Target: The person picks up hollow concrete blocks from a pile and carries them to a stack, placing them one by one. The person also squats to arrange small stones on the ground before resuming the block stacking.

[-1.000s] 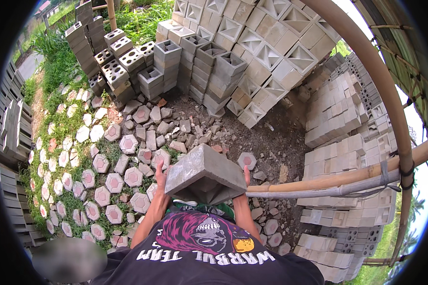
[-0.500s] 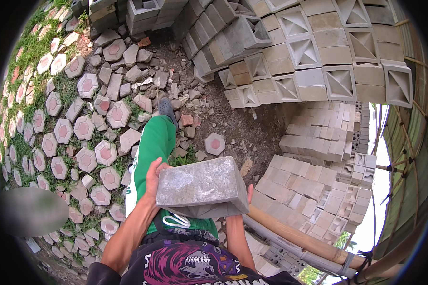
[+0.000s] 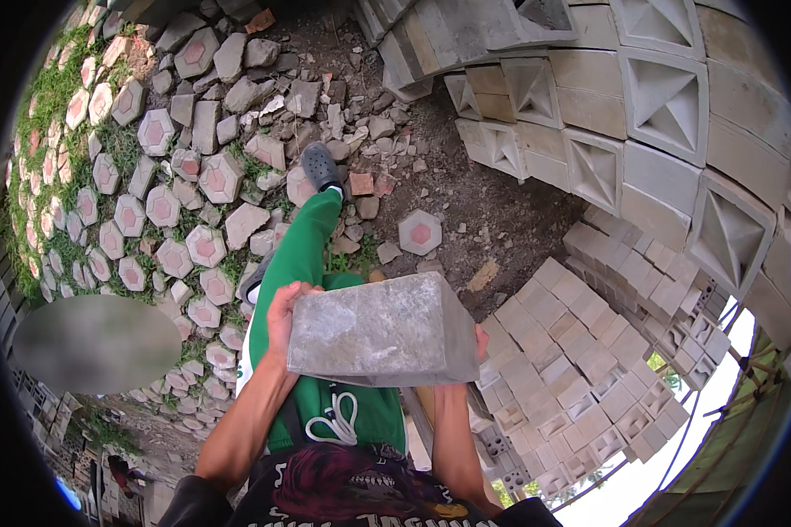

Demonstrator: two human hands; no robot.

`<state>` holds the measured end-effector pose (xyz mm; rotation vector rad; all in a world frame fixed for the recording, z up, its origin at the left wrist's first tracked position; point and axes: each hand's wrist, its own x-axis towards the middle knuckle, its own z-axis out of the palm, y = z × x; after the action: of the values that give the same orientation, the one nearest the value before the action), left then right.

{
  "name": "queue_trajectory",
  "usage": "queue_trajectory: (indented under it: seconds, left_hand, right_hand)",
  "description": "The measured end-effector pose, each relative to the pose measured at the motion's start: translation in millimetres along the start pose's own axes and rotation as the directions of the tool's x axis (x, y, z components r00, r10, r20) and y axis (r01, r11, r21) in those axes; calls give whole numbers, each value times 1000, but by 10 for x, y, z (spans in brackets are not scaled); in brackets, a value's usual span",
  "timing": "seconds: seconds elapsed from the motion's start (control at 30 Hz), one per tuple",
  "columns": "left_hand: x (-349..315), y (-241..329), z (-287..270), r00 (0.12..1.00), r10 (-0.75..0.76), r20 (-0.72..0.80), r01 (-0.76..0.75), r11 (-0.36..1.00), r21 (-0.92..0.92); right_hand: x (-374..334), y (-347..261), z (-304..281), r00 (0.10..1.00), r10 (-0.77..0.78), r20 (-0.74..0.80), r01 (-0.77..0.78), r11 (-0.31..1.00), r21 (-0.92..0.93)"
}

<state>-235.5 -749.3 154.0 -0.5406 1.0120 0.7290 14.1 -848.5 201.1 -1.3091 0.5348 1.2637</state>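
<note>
A grey concrete block (image 3: 373, 327) is carried in front of my waist, its broad weathered face turned up. My left hand (image 3: 283, 314) grips its left end, thumb and fingers at the upper left corner. At the opposite end my right hand (image 3: 481, 344) supports the block, with most of its fingers hidden behind and below it. Beneath the block are my green trousers (image 3: 312, 250), and one foot in a grey clog (image 3: 322, 165) is stepped forward on rubble.
Left of me lies uneven ground with hexagonal pavers (image 3: 206, 246), grass and broken stones. A loose hexagonal paver (image 3: 420, 233) sits on the dirt ahead. Stacked patterned concrete blocks (image 3: 593, 171) rise at the upper right, with more pale block stacks (image 3: 558, 351) to the right.
My view has shifted along the ground, and the block stacks at the upper right appear larger. Both hands still hold the block, which has tilted so its open underside is hidden.
</note>
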Motion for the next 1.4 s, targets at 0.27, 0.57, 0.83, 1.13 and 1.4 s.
queue_trajectory:
  seconds: [0.27,0.57,0.83,1.13,1.4]
  left_hand:
    - [579,-217,897,990,-56,-132,57,998,7]
    - [2433,-737,306,991,106,-83,-98,990,97]
    - [5178,-954,62,995,19,-96,-11,997,82]
    - [7359,-1085,507,986,151,-75,-140,982,126]
    - [8180,-1164,552,956,262,-130,-249,963,108]
  right_hand:
    - [755,-472,-277,989,-22,-148,44,988,145]
    - [2797,-448,-907,996,82,-21,-74,965,251]
    - [5559,-384,-1456,990,129,-50,-116,970,213]
    - [7914,-463,-1574,984,-64,164,39,988,148]
    - [8494,-452,-1421,998,-17,67,19,999,-37]
